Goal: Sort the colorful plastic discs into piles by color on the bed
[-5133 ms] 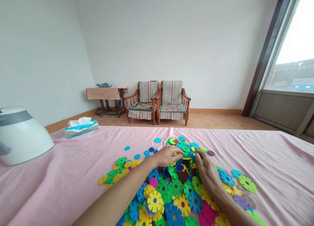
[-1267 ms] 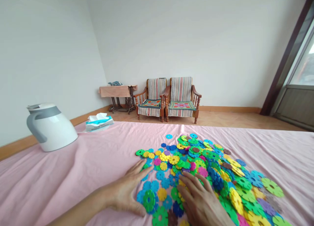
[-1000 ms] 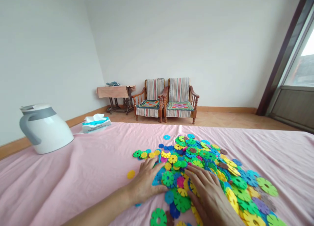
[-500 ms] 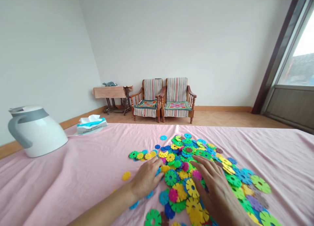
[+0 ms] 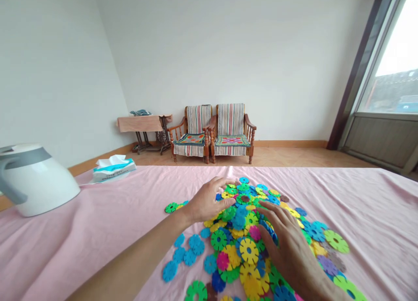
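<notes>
A pile of colourful plastic snowflake discs (image 5: 248, 251) is spread over a pink cloth, in green, yellow, blue, pink, purple and brown. My left hand (image 5: 209, 200) reaches over the far left side of the pile, thumb and fingers apart, with nothing seen in its grasp. Over the right part of the pile rests my right hand (image 5: 287, 235), palm down with fingers spread, covering some discs; what lies under its palm is hidden. Several blue discs (image 5: 189, 256) lie in a loose group left of the pile, beside my left forearm.
The pink cloth (image 5: 130, 214) covers the table. At its left stands a white and grey jug (image 5: 44, 183), with a tissue pack (image 5: 114, 168) behind it. Beyond the table are two wooden armchairs (image 5: 231, 126) and a cloth-covered sewing table (image 5: 140, 123).
My left hand has moved forward and right over the pile, uncovering blue discs at the left. My right hand stays over the right side. The view has turned slightly right.
</notes>
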The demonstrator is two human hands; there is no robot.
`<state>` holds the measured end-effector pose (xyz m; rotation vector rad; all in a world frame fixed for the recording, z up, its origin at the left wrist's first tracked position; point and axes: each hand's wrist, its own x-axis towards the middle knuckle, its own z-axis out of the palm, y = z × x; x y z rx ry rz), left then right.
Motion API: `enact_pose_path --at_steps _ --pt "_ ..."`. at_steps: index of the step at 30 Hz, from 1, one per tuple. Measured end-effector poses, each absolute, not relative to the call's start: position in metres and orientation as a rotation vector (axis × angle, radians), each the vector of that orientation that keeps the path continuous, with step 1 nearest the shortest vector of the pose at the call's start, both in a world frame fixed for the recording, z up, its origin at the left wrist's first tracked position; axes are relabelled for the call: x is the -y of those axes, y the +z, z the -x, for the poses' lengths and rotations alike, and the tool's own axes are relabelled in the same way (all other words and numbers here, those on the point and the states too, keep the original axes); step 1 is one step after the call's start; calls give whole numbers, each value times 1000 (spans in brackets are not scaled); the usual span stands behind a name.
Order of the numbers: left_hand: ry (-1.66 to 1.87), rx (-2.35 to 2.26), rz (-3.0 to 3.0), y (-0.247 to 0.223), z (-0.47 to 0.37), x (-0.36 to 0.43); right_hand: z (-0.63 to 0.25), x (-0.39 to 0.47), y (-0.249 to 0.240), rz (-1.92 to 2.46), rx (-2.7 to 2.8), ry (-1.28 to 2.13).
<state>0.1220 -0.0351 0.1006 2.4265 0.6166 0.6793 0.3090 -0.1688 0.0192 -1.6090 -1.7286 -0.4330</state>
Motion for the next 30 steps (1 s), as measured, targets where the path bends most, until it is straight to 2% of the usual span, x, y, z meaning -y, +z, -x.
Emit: enact_pose_path --at_steps 6,8,12,17,30 --pt "91 -712 -2564 87 -28 46 -307 168 11 1626 1742 -369" --pt "10 -720 -2580 74 -5 54 -306 167 9 1631 1745 -350" --pt "130 -834 -2671 48 2 69 -306 166 5 1649 1749 -326" --pt "350 -744 -2804 29 -20 69 -311 165 1 1666 1749 -321" --pt "412 -881 -2869 13 -35 69 -332 159 -2 1651 1688 -410"
